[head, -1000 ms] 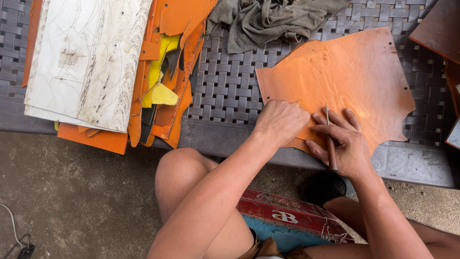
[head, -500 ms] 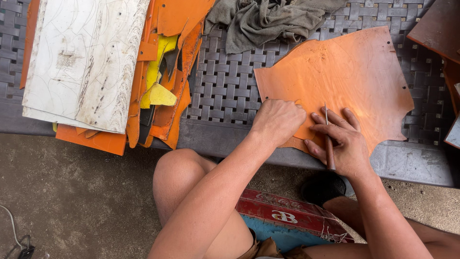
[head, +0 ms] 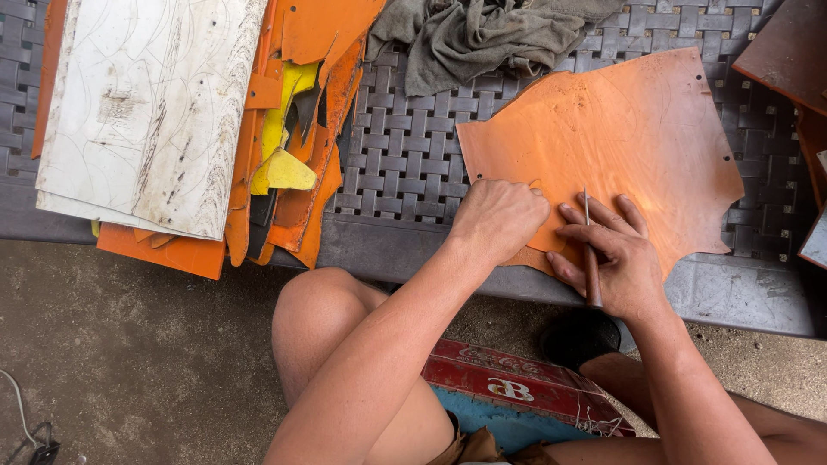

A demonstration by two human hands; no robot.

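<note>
On orange leather (head: 637,146), right hand (head: 612,258) grips awl (head: 589,250).

A: Which way is the head cam looking?
B: Steeply down, close in, over both forearms onto the woven tabletop (head: 405,185) edge and the floor (head: 129,344) below.
A: Other views?
B: Just this one.

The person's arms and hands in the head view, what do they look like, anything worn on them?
Both forearms are bare, with no sleeves in view. The left hand and right hand wear no gloves, and no rings, watch or bands show on fingers or wrists.
</note>
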